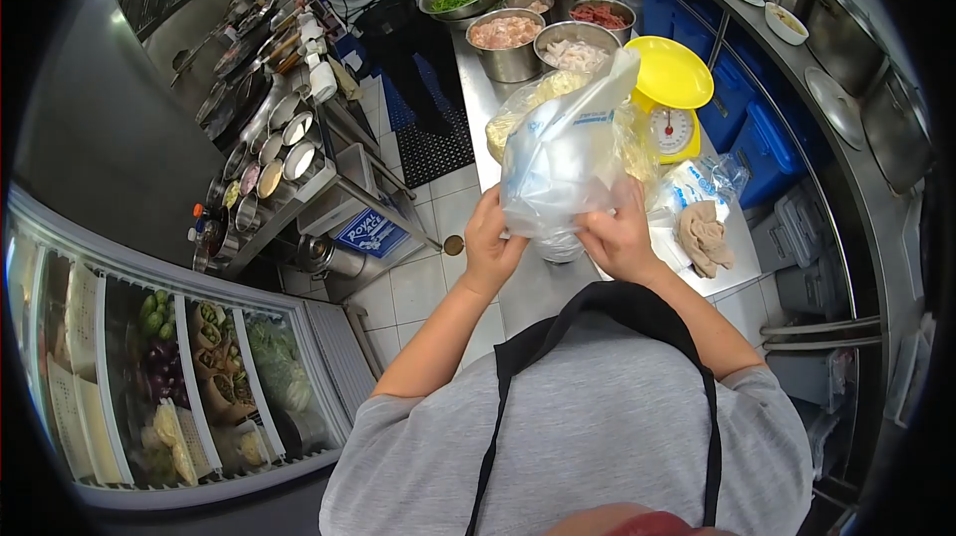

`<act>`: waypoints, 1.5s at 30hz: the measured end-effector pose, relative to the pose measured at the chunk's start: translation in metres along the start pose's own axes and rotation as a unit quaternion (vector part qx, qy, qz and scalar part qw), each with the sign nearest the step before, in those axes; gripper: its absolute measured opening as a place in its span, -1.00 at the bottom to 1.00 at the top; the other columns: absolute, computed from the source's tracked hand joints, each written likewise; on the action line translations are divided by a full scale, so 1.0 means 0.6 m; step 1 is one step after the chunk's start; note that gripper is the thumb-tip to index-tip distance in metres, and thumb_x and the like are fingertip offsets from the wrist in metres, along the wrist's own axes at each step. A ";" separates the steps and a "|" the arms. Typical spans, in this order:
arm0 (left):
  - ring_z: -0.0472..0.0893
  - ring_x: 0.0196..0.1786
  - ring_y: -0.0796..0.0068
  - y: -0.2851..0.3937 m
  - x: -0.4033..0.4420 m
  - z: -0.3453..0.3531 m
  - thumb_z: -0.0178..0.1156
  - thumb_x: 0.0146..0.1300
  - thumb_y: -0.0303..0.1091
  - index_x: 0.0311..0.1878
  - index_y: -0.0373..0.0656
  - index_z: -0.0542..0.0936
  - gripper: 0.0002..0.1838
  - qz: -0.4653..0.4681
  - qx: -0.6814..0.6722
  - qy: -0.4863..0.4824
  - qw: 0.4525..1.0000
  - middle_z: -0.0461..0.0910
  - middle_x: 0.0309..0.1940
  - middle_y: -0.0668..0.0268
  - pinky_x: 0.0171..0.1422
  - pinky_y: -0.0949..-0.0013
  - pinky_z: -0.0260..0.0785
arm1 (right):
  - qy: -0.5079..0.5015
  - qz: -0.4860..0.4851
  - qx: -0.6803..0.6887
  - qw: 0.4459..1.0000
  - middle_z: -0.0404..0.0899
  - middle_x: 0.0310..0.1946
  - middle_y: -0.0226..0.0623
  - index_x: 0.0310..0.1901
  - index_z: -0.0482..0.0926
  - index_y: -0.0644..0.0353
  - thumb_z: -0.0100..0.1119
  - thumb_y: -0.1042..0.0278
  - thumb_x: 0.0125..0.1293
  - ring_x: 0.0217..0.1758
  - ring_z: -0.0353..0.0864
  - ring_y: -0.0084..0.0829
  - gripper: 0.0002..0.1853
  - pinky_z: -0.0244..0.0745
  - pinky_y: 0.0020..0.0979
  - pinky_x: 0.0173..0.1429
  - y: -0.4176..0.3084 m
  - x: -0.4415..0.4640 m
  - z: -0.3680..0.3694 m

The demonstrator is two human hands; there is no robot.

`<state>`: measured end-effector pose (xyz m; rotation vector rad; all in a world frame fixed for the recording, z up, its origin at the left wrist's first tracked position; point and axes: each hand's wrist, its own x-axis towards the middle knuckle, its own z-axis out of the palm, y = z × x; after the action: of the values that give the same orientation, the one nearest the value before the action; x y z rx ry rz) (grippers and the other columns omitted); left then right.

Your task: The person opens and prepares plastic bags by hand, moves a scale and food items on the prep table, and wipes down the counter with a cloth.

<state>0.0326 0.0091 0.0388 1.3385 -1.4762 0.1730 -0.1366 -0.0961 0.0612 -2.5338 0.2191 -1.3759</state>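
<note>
Grey short-sleeved shirt (637, 426) and black cloth apron strap (597, 303) fill the foreground. Just beyond, a translucent plastic bag with blue print (558, 162) is before the wearer at the steel table (481, 98); whether its base touches the tabletop is hard to tell. Left hand (494, 243) and right hand (621, 237), both partly curled, pinch its near edges between thumb and fingers. Outward, right of the bag, sit a crumpled beige cloth (705, 239) and a yellow dial scale (675, 133); deep round steel bowls (503, 66) of raw meat stand behind.
</note>
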 end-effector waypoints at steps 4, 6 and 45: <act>0.50 -0.01 0.07 -0.033 -0.023 -0.001 0.27 -0.09 -0.41 -0.09 -0.26 0.48 -0.59 -0.017 -0.007 -0.050 0.999 0.45 0.00 0.01 0.03 0.28 0.35 | -0.027 -0.036 -0.005 0.999 0.36 -0.16 -0.12 -0.32 0.56 0.09 0.32 0.30 -0.11 -0.08 0.31 -0.08 -0.75 0.16 -0.08 0.04 0.010 -0.006 -0.007; 0.45 0.06 0.05 -0.047 -0.022 -0.005 0.30 -0.09 -0.34 -0.15 -0.26 0.45 -0.59 0.011 0.012 -0.093 0.996 0.41 0.04 -0.04 0.09 0.26 0.31 | -0.047 -0.030 -0.008 0.998 0.36 -0.15 -0.15 -0.30 0.58 0.10 0.36 0.18 -0.10 -0.03 0.30 -0.11 -0.68 0.15 -0.07 0.11 0.011 -0.013 -0.010; 0.21 0.17 0.04 -0.004 -0.108 0.046 0.34 -0.07 -0.32 -0.28 -0.05 0.50 -0.74 0.023 0.051 -0.043 0.997 0.21 0.08 0.10 0.20 0.11 0.11 | -0.083 0.102 0.156 0.979 0.14 0.21 -0.09 -0.21 0.53 0.00 0.47 0.38 -0.21 0.26 0.19 -0.05 -0.56 0.22 -0.18 0.25 0.028 -0.117 0.000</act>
<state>0.0041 0.0293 -0.0223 1.4093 -1.5901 0.2269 -0.1745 -0.0945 0.0001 -2.2786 0.2077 -1.0254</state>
